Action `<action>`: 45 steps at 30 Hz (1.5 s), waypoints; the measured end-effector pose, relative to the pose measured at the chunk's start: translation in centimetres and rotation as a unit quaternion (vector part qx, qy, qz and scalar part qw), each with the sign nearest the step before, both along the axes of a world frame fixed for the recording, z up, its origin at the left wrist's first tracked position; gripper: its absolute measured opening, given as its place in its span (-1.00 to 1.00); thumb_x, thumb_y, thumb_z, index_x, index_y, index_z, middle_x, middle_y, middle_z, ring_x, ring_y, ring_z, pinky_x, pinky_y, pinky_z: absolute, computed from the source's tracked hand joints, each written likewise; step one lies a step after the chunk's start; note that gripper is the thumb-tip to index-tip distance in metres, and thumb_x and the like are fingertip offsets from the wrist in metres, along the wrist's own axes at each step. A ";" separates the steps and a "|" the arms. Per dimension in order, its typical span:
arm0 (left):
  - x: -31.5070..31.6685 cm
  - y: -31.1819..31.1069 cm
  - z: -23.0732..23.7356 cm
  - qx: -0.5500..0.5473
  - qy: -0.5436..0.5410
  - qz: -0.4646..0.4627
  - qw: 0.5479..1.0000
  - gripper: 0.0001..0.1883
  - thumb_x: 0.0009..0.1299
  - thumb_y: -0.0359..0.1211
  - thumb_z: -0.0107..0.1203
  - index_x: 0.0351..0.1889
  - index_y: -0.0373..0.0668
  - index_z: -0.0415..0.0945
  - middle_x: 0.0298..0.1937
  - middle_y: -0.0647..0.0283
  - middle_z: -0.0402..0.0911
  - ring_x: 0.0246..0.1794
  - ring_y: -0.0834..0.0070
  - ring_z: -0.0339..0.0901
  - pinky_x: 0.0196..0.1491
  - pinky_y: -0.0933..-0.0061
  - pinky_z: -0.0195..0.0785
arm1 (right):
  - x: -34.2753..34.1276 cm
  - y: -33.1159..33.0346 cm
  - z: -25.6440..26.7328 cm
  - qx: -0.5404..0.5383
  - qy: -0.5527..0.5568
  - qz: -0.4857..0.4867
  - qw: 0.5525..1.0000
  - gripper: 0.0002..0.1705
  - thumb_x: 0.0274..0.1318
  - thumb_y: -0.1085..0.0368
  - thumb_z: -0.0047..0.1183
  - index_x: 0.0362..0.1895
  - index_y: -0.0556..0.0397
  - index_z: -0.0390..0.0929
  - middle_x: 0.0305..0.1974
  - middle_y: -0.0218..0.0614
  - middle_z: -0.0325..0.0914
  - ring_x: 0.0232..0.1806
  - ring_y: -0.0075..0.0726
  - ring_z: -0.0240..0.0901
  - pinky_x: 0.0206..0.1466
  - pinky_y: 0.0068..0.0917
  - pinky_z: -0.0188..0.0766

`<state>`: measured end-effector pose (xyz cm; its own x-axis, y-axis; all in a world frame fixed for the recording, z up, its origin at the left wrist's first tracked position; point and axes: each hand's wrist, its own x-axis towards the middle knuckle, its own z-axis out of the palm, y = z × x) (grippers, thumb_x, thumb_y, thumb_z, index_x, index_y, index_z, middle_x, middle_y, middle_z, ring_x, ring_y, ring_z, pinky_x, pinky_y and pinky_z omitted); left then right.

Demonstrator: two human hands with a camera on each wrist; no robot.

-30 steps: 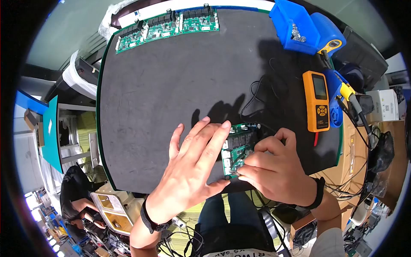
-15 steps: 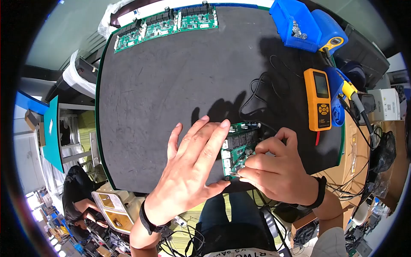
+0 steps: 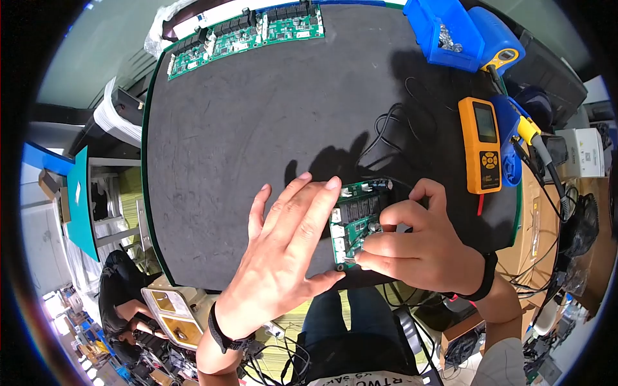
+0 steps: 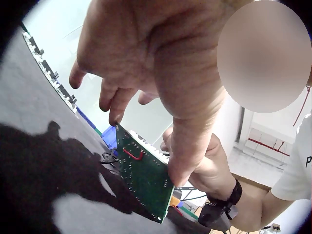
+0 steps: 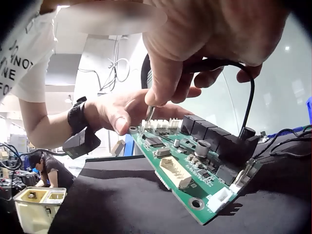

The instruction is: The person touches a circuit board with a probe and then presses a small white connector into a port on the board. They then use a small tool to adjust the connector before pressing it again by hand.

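Note:
My left hand (image 3: 280, 248) holds a green circuit board (image 3: 354, 226) at its left side. In the left wrist view the tilted board's underside (image 4: 141, 180) shows a red wire, with the thumb at one edge and a fingertip at another corner. The right hand (image 3: 428, 251) pinches a slim metal-tipped tool (image 5: 150, 114). Its tip is at the row of white connectors (image 5: 163, 124) along the board's edge; whether it touches them I cannot tell. From the right hand a black cable (image 5: 252, 97) loops down past the board's black blocks (image 5: 207, 131).
Several green boards (image 3: 235, 40) line the dark mat's (image 3: 212, 148) far edge. A blue bin (image 3: 450, 35) of small parts sits at back right, beside a blue-and-yellow unit (image 3: 506, 55). An orange meter (image 3: 481, 145) and a yellow-collared tool (image 3: 528, 130) are at right. Black cable (image 3: 383, 128) lies mid-mat.
The head view has shifted slightly. Both hands stay at the board with the same holds; the right hand's fingers and wrist have moved a little.

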<state>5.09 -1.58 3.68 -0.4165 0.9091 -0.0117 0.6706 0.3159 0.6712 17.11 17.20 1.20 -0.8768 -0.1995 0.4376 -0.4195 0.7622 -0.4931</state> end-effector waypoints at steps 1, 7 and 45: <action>0.0 0.0 -0.1 0.002 0.003 0.000 1.000 0.20 -0.20 -0.41 0.47 0.46 -0.03 -0.03 0.27 0.18 0.31 0.40 0.16 0.14 0.35 -0.14 -0.21 | -0.1 0.1 -0.1 -0.002 0.004 0.003 1.000 -0.84 -0.18 0.26 0.21 -0.38 -0.21 0.57 -0.30 -0.73 0.42 -0.15 -0.47 0.34 -0.07 -0.06 0.06; -0.1 0.0 0.0 -0.008 0.006 -0.002 1.000 0.22 -0.22 -0.40 0.48 0.46 -0.05 -0.02 0.27 0.18 0.31 0.40 0.18 0.14 0.35 -0.14 -0.18 | -0.2 0.2 -0.1 -0.005 -0.008 0.000 1.000 -0.85 -0.17 0.25 0.21 -0.39 -0.23 0.56 -0.30 -0.74 0.42 -0.16 -0.48 0.34 -0.06 -0.06 0.05; -0.4 -0.2 -0.4 -0.028 0.037 -0.021 0.999 0.28 -0.27 -0.33 0.51 0.45 -0.19 -0.09 0.30 0.03 0.30 0.38 0.05 0.15 0.37 -0.16 -0.18 | 0.1 -0.5 -0.5 -0.020 0.008 -0.025 0.999 -0.86 -0.19 0.28 0.19 -0.42 -0.19 0.55 -0.30 -0.71 0.42 -0.17 -0.51 0.34 -0.07 -0.10 0.06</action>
<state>4.73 -1.78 3.31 -0.3805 0.9242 -0.0336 0.7310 0.3228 0.6012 17.16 16.71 0.68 -0.8777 -0.1387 0.4587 -0.3902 0.7625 -0.5161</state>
